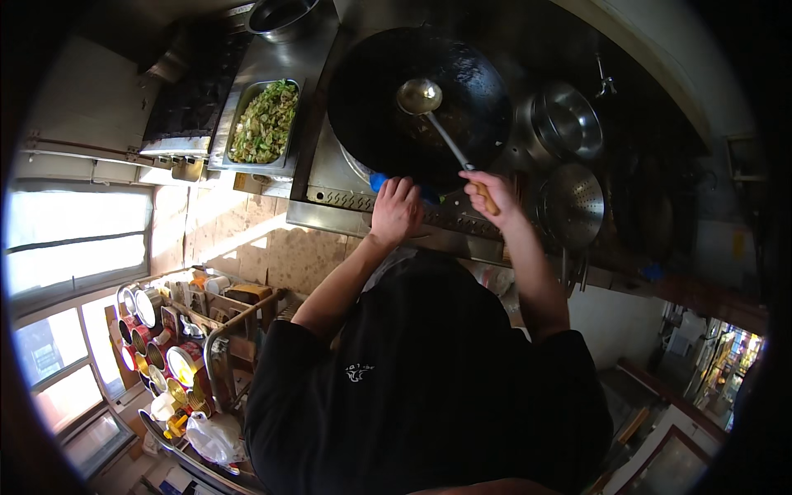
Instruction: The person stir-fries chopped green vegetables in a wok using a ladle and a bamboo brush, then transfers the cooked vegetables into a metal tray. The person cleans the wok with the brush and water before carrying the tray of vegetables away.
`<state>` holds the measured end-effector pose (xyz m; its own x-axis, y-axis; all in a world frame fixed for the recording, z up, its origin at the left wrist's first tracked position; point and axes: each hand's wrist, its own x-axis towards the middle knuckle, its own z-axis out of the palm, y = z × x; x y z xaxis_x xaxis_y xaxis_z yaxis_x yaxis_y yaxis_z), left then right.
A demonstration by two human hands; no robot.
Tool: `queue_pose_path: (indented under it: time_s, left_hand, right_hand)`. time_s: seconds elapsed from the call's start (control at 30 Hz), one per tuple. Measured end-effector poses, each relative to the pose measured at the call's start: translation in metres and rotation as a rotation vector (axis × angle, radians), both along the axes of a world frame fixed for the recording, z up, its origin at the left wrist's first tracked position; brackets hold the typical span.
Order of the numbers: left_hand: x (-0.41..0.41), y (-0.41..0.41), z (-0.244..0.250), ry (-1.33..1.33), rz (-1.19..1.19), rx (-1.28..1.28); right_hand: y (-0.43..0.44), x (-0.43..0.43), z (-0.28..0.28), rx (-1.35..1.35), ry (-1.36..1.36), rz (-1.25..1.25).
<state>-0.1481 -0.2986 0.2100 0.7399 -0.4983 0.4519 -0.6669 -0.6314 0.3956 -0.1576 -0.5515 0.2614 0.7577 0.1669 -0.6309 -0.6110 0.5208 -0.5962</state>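
Observation:
A large black wok sits on the range in front of me, with a little dark residue at its bottom. My left hand is closed over the wok's near rim, on a blue cloth that shows on both sides of the fingers. My right hand grips the wooden handle of a metal ladle. The ladle's bowl is over the middle of the wok; whether it touches the wok I cannot tell. A rectangular steel pan of chopped, cooked-looking cabbage stands on the counter left of the wok.
Right of the wok lie steel bowls and a perforated strainer. A metal pot stands at the back left, near a dark stove grate. Behind on the left, a cart holds cans and containers.

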Motion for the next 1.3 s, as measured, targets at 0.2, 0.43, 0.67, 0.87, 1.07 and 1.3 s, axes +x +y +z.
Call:
queue_pose_path:
  time_s: [0.2, 0.43, 0.67, 0.87, 1.07, 1.3]
  left_hand:
    - [0.023, -0.005, -0.018, 0.088, -0.019, 0.191]
    - [0.043, 0.004, 0.004, 0.093, -0.145, 0.272]
    - [0.048, 0.014, -0.005, 0.062, -0.285, -0.058]
    - [0.026, 0.026, 0.004, 0.009, -0.166, -0.187]
    - [-0.012, 0.036, -0.006, -0.002, 0.050, -0.266]
    - [-0.037, -0.004, 0.022, 0.068, -0.133, -0.315]
  right_hand:
    - [-0.083, -0.030, 0.019, -0.904, -0.209, -0.095]
    - [-0.231, -0.054, -0.005, -1.822, -0.139, -0.008]
    - [-0.301, -0.053, -0.018, -0.882, 0.168, -0.259]
    - [-0.300, -0.078, 0.017, -0.100, 0.042, -0.447]
    - [-0.257, -0.098, 0.082, -0.094, -0.139, -0.320]
    - [-0.196, -0.089, 0.114, -0.036, -0.172, -0.151]
